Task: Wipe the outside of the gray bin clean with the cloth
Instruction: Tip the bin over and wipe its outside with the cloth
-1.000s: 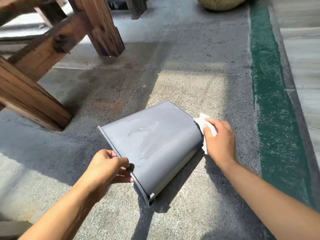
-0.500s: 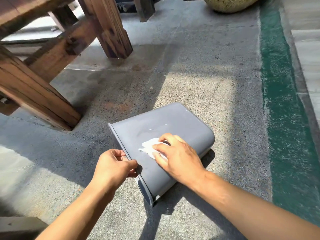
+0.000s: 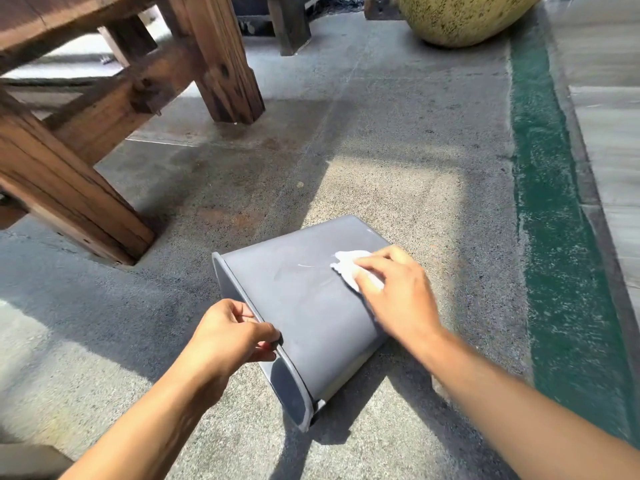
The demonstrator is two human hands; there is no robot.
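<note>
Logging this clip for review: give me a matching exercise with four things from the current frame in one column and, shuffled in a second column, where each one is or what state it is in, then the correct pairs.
Things:
1. gray bin
2. white cloth
3. left hand
4. yellow pot

Places or states:
A. pinching the bin's rim at the open end
B. standing at the far edge of the floor, top of view
C. lying on its side on the concrete
D. pressed onto the bin's upper wall under the right hand

Pairs: 1-C, 2-D, 3-A, 4-B
</note>
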